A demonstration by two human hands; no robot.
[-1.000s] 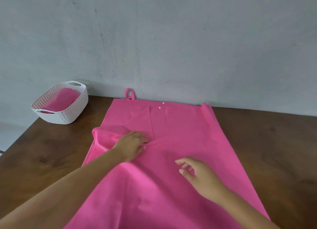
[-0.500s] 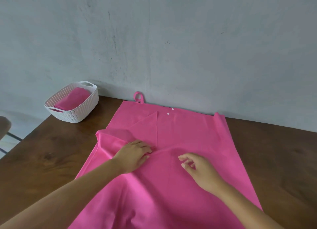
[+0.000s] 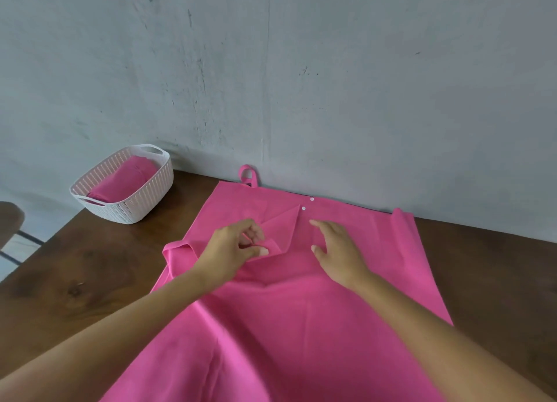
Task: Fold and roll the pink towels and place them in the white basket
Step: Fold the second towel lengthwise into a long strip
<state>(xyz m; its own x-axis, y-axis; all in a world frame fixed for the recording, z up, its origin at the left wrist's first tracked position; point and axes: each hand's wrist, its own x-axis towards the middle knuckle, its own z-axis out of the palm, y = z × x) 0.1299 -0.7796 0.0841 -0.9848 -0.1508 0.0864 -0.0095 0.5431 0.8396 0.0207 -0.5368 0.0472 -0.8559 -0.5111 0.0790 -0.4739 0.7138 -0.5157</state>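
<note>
Both hands have moved up the towel toward the wall in the last half second. The left hand, which lay on the cloth, now has its fingers curled and pinches a small ridge of towel between thumb and fingertips. The right hand has gone from the middle of the cloth to a spot just right of the flap.

The towel lies spread on the table, its far edge against the foot of the wall and its near end running out of the bottom of the view. A triangular flap is turned over near the far edge, and the left hand's pinch sits at the flap's lower corner. The right hand is released, fingers straight and spread, palm down over the cloth; whether it presses the towel or hangs just above it cannot be told. Two white snaps sit beside the flap's top corner, just beyond the right hand's fingertips. A pink loop stands up from the far left corner. The towel's left edge is bunched up near the left forearm.

The basket stands at the table's back left corner, well apart from the spread towel, with another towel lying inside it.
</note>
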